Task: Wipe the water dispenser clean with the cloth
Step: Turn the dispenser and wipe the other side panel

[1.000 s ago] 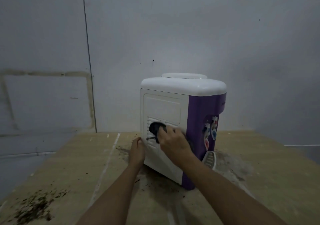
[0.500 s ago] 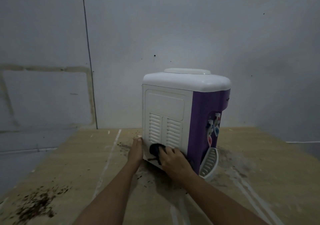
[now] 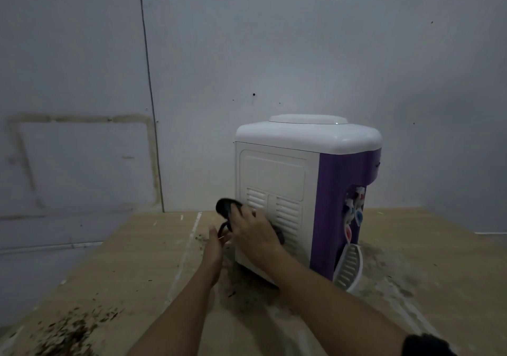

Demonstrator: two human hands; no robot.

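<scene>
Pressing a dark cloth (image 3: 229, 209) against the white side panel of the dispenser (image 3: 277, 180), the right hand (image 3: 253, 230) has its fingers curled over the cloth and grasps it. The cloth sits at the lower left of this panel, at about 9 o'clock from the vent slots (image 3: 286, 215), and part of it sticks out past the left edge of the dispenser. A thin dark strand hangs from the cloth down toward the left hand (image 3: 215, 241). This hand is at 7 o'clock from the cloth, just beside the bottom left corner of the dispenser, with fingers relaxed and nearly straight; it holds nothing that can be seen. The dispenser stands upright on a wooden table (image 3: 131, 268), with a purple front and taps (image 3: 355, 210) facing to 3 o'clock. Dark crumbs (image 3: 68, 331) lie on the table at 7 o'clock, well apart from the dispenser.
</scene>
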